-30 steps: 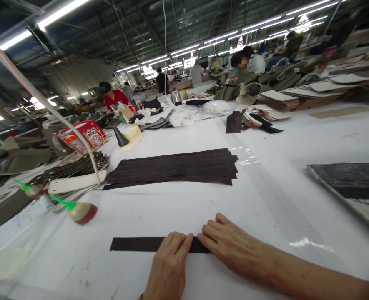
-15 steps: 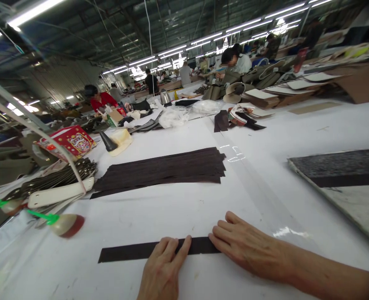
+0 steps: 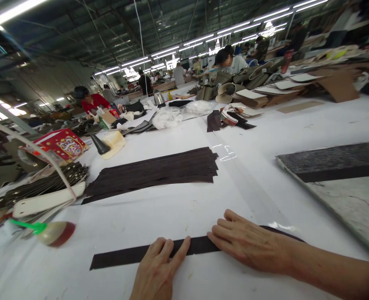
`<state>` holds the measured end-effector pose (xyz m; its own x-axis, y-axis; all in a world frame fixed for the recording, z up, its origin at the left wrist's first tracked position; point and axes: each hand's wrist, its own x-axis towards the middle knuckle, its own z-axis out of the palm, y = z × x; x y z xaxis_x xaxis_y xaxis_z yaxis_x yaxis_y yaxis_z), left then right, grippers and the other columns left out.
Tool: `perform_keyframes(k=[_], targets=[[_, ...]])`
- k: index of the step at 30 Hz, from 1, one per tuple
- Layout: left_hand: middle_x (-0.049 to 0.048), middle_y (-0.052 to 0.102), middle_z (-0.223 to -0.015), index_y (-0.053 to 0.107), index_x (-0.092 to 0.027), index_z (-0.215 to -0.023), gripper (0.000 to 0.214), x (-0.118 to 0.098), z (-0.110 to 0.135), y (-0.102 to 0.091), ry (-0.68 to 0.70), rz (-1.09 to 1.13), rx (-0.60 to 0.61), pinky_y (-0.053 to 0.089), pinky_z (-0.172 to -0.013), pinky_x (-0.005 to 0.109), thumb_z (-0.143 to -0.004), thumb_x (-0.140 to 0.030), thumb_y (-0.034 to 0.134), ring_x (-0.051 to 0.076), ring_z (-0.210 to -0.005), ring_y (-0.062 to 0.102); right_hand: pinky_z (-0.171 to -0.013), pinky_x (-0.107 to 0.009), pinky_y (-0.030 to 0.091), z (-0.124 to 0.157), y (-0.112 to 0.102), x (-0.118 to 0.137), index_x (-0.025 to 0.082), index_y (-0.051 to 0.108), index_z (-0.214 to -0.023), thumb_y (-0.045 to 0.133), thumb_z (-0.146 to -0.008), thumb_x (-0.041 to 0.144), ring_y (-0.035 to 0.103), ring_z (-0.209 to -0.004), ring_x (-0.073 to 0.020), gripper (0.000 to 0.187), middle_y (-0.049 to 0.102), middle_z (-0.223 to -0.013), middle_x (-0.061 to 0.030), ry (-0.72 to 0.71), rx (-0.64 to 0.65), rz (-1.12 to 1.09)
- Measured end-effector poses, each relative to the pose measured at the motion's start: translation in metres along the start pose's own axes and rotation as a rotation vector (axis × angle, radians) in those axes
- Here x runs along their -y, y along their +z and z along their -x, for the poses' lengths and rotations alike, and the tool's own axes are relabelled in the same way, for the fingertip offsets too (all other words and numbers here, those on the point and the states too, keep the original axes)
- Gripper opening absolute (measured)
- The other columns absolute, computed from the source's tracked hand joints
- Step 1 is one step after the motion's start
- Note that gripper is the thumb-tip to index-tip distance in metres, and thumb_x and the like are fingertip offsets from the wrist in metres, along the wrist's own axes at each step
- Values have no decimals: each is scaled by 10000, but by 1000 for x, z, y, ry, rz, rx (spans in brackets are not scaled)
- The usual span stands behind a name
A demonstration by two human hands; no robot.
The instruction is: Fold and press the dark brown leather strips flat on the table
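A long dark brown strip [image 3: 121, 256] lies flat on the white table [image 3: 178, 208] close to me. My left hand [image 3: 159, 271] rests on its middle with the fingers stretched out flat. My right hand [image 3: 247, 243] presses flat on the strip further right, fingers together and extended; the strip's right end shows behind my wrist. Neither hand holds anything. A stack of the same dark strips [image 3: 153, 171] lies fanned out beyond my hands.
At the left are a glue bottle with a green nozzle [image 3: 46, 231], a cream strap [image 3: 46, 202], dark metal parts and a red printed box [image 3: 62, 143]. A grey-topped board [image 3: 334, 162] lies at the right. Other people work at tables behind, among piled material.
The view has shifted, so everything sits further left. My left fingers spread along the strip. More of the strip's right end shows behind my right wrist.
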<state>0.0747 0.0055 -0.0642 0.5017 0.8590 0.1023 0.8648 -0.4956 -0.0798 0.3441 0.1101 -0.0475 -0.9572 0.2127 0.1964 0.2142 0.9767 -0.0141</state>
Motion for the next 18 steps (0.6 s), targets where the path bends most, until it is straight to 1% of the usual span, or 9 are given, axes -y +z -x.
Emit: perform_keyframes(k=[3, 7, 12, 15, 17, 18], targets=[[61, 555, -954, 283, -234, -1481, 835, 1, 0, 1, 22, -17, -32, 517, -785, 346, -703, 40, 413, 222, -855, 501, -751, -362, 313, 7, -5, -2, 119, 572, -1037, 400, -944, 38, 427, -738, -177, 212, 512, -841, -31, 10, 23, -8], [61, 552, -954, 305, -267, -1472, 814, 3, 0, 4, 28, -49, -62, 510, -776, 328, -720, 30, 398, 216, -858, 499, -770, -364, 321, 19, -11, -5, 113, 574, -1034, 395, -934, 29, 436, -743, -179, 222, 511, -835, -39, 27, -2, -12], [70, 555, -948, 328, -251, -1466, 809, 5, 1, 7, 56, -82, -78, 506, -774, 340, -708, 19, 412, 221, -864, 513, -778, -368, 321, 28, -12, -7, 106, 568, -1075, 334, -946, 22, 430, -748, -181, 280, 518, -843, -48, 32, 17, 9], [66, 564, -946, 345, -255, -1459, 806, 15, 7, 5, 80, -79, -77, 497, -790, 343, -700, 11, 410, 217, -868, 525, -766, -364, 318, 22, -10, -4, 111, 575, -1034, 348, -956, 34, 425, -742, -178, 253, 515, -826, -43, 39, 0, 28], [70, 572, -980, 372, -273, -1444, 786, 28, 14, 0, 86, -82, -87, 489, -806, 345, -712, 12, 393, 213, -897, 533, -757, -358, 318, 13, -8, 1, 112, 577, -994, 387, -945, 36, 423, -738, -178, 210, 512, -824, -42, 40, -16, 29], [74, 573, -1029, 392, -295, -1431, 777, 36, 18, -3, 86, -87, -95, 484, -817, 348, -720, 19, 381, 212, -932, 535, -756, -355, 320, 7, -7, 4, 112, 576, -976, 404, -937, 34, 421, -734, -178, 193, 512, -826, -42, 38, -18, 29]])
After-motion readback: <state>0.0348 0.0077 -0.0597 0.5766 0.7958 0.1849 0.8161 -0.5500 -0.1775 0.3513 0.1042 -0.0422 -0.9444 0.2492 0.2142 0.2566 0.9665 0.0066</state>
